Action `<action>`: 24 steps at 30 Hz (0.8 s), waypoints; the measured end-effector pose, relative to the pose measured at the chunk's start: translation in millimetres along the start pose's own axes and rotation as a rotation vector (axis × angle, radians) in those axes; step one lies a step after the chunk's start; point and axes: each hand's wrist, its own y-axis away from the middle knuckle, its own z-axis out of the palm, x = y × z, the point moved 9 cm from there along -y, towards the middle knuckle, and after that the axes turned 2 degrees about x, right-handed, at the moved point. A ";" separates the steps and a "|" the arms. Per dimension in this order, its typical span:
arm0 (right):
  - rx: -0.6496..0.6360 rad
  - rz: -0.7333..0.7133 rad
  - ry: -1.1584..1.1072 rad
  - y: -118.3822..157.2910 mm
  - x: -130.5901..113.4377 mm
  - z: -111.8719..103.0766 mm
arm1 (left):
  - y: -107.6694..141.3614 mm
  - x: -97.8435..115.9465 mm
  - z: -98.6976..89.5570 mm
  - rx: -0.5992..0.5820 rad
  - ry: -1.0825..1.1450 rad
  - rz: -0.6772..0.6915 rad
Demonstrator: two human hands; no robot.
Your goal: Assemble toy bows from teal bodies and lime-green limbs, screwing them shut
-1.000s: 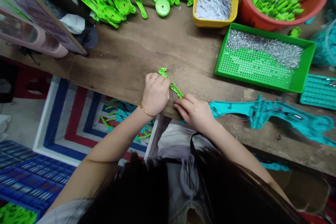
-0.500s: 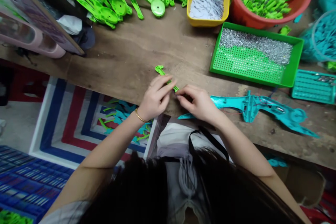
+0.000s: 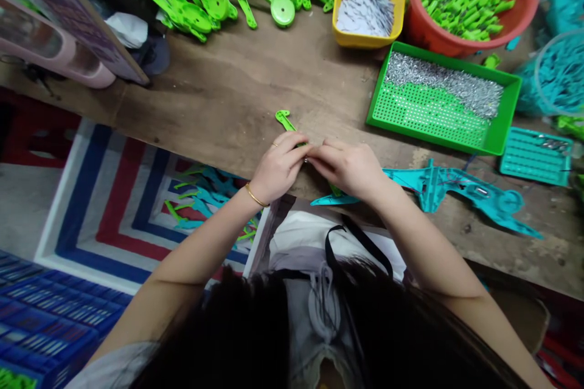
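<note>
My left hand (image 3: 280, 165) is closed around a slim bright-green plastic part (image 3: 285, 120), whose hooked end sticks out beyond the fingers, away from me. My right hand (image 3: 350, 169) is pinched at the near end of that part, its fingertips meeting those of the left. A tiny shiny bit shows between the fingertips, too small to name. Under and beside the right wrist lies a long teal plastic shell (image 3: 429, 185) with thin wires and small metal pieces in it. A bit of green shows below the right hand.
Across the table lie a heap of green plastic parts (image 3: 283, 9), a yellow tub (image 3: 344, 39) of flat silvery-white pieces and a red bowl (image 3: 413, 18) of green pieces. A green tray (image 3: 376, 115) holds small metal parts, beside a teal tray (image 3: 533, 158). A striped bin (image 3: 104, 237) stands lower left.
My two hands have come closer together, fingertips now touching, and cover more of the green part's near end. The whole view has shifted slightly.
</note>
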 end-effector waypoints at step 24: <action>-0.079 0.394 -0.362 10.7 26.8 18.0 | -9.3 -26.3 -15.5 0.021 0.193 -0.066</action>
